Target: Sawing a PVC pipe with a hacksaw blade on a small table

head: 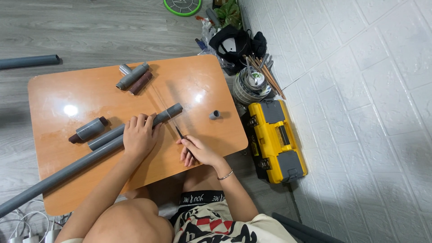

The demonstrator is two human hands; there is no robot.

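My left hand (139, 136) presses down on a long grey plastic pipe (67, 170) that runs from the lower left across the orange-brown table (193, 85) to its end near the middle. My right hand (198, 150) grips a thin dark pen-like tool (179, 132) whose tip points at the pipe just right of my left hand. A transparent ruler (163, 102) lies across the pipe there. A second, shorter grey pipe (105, 137) lies alongside the long one.
Short grey and brown pipe pieces (133, 77) lie at the table's far side, another pair (89, 129) at the left, a small grey coupling (214, 114) at the right. A yellow toolbox (276, 139) and a metal container (252, 85) sit on the floor by the white wall.
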